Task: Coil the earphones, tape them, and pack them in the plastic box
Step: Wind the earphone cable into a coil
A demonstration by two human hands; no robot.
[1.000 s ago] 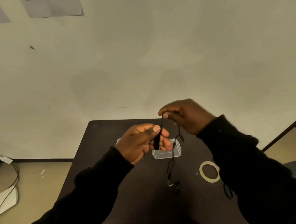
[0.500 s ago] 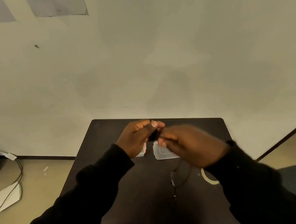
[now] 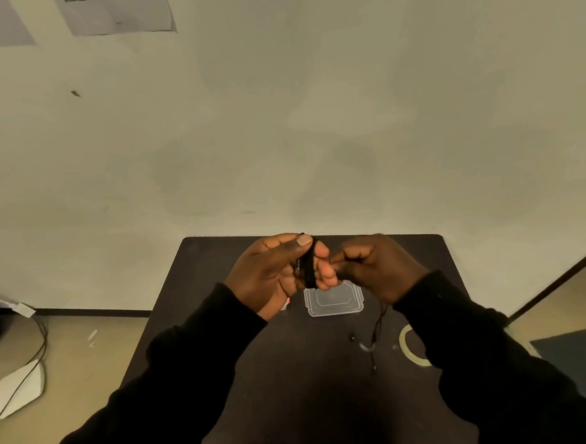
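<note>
Earphones wound around left hand fingers.

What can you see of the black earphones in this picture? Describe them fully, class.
The earphones are thin black cord, partly wound into a tight bundle around the left hand fingers, pinned by the thumb. The right hand pinches the cord beside it. The loose remainder hangs below the right hand over the dark table, ending in small earbuds and a pale piece, blurred.
</note>
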